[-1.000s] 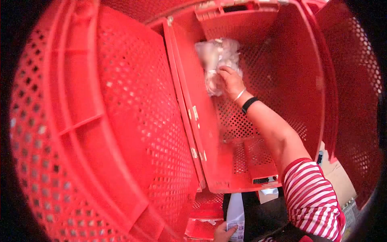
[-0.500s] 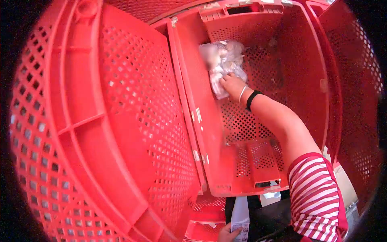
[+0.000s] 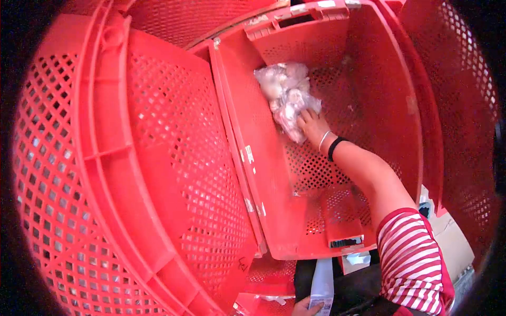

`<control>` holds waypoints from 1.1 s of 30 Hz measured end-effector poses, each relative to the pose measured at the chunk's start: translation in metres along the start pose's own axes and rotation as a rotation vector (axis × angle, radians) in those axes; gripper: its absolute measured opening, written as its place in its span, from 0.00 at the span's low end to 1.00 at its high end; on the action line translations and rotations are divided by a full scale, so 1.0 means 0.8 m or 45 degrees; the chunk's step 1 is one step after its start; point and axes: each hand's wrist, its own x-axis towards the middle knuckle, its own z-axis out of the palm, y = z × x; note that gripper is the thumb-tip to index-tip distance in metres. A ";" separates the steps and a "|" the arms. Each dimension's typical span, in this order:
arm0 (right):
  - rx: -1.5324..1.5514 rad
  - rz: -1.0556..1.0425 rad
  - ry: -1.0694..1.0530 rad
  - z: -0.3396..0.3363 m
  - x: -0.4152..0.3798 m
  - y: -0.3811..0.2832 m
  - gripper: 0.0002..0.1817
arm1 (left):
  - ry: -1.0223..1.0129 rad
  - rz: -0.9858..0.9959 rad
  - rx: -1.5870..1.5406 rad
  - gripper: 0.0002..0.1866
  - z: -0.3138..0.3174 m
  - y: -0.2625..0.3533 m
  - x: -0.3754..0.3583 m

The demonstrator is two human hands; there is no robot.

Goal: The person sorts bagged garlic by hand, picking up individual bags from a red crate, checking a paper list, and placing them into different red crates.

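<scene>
Inside a red perforated crate, several clear plastic bags with pale contents lie along the left side of the floor. My right hand reaches in from the lower right, its fingers closed on the edge of the nearest bag. A white band and a black band circle that wrist. At the bottom of the view, my left hand holds a white printed paper strip, below the crate's near edge.
A large red perforated crate fills the left side. Another red crate wall stands at the right. More red crates are behind. Brown cardboard lies at the lower right, near my striped sleeve.
My right hand has shifted slightly down in view, and the bags appear spread a little more toward the lower right. The camera view has shifted slightly. My left hand still holds the paper strip.
</scene>
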 end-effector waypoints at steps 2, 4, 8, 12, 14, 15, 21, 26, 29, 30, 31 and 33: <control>0.026 0.033 -0.060 0.012 0.001 0.000 0.20 | 0.011 -0.055 -0.028 0.13 -0.001 0.000 0.004; 0.202 -0.012 0.015 0.028 0.006 0.008 0.19 | 0.017 0.000 0.060 0.13 -0.009 -0.009 0.010; 0.294 -0.035 -0.015 0.028 0.020 0.018 0.13 | 0.028 -0.002 0.009 0.13 -0.011 -0.013 0.016; 0.365 -0.085 -0.023 0.000 0.013 0.019 0.13 | -0.015 0.014 -0.076 0.13 -0.002 -0.008 0.010; 1.685 0.296 0.055 -0.019 -0.001 -0.001 0.12 | -0.003 0.073 0.099 0.13 0.005 0.009 -0.007; 0.752 0.273 -0.387 -0.031 -0.017 0.005 0.13 | 0.022 0.124 0.279 0.13 0.010 0.017 -0.019; 1.714 0.972 -0.677 -0.173 -0.145 -0.010 0.15 | -0.205 0.169 0.257 0.14 0.008 0.017 -0.069; 2.090 1.023 -0.569 -0.403 -0.239 -0.034 0.21 | -0.366 0.290 0.358 0.15 0.011 0.066 -0.138; 2.320 0.804 -0.369 -0.559 -0.263 -0.052 0.24 | -0.518 0.397 0.272 0.13 0.014 0.086 -0.176; 2.498 0.732 -0.327 -0.602 -0.269 -0.057 0.27 | -0.533 0.470 0.367 0.13 0.025 0.116 -0.211; 2.675 0.683 -0.249 -0.649 -0.274 -0.060 0.31 | -0.564 0.550 0.461 0.13 0.030 0.134 -0.232; 2.978 0.483 0.002 -0.746 -0.281 -0.076 0.38 | -0.623 0.633 0.563 0.13 0.041 0.158 -0.274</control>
